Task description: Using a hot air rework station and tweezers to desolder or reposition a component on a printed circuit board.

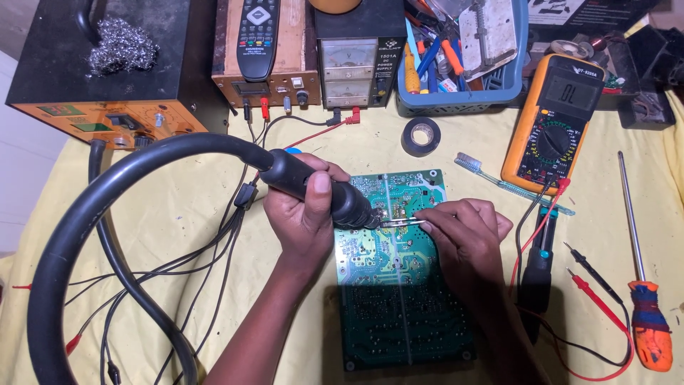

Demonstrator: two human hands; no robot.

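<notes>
Nearest to us, a thick black corrugated hose (85,235) loops up the left side and runs into the black hot-air wand handle (313,189). Our left hand (303,214) has its fingers wrapped fully around that handle, thumb lying along the top, with the nozzle tip down on the green rectangular circuit board (399,285). The board lies flat on the yellow cloth-covered table (178,207), in the middle of the scene, its solder side up. Our right hand (467,232) rests on the board's right edge, fingers pinched closed on slim metal tweezers (402,223), whose points meet the board just beside the nozzle.

To the right of the board lies an orange digital multimeter (552,125) with red and black probe leads (591,281) trailing near it. At the far right sits a long screwdriver with an orange handle (645,299). Beyond the board we see a roll of black tape (420,135), a pale blue toothbrush (509,184), a blue plastic basket of tools (463,68), a bench power supply with two analogue meters (353,57), a black remote control (258,36), and, far left, a black and orange rework station (107,78) topped with steel wool (121,44).
</notes>
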